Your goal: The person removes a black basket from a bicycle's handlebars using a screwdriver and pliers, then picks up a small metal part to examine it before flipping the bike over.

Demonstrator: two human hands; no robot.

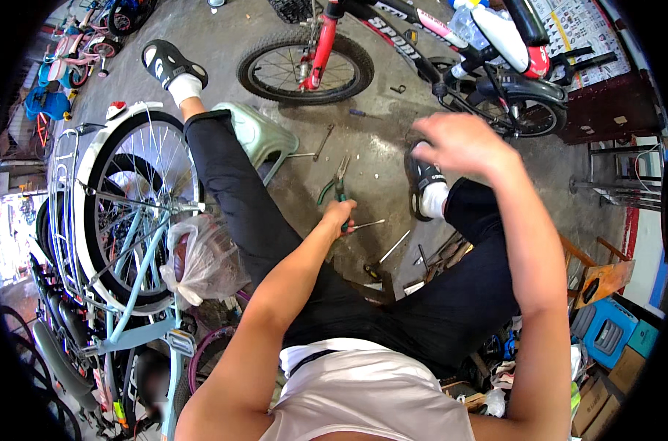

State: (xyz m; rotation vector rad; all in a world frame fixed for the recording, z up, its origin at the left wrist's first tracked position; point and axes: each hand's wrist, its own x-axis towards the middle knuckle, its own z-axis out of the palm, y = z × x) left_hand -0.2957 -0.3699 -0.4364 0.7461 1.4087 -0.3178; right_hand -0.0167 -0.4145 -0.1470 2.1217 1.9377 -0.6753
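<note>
My left hand, the nearer of 2, grasped 1 green handle of the pliers, their long axis toward 12 o'clock; at 2 o'clock, my blurred right hand appeared loose, unloaded.

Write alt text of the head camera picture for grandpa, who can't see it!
A person's left hand is down by green-handled pliers; their blurred right hand hovers near their black clog. A red-forked bicycle is ahead, a pale-blue bicycle at left.
</note>
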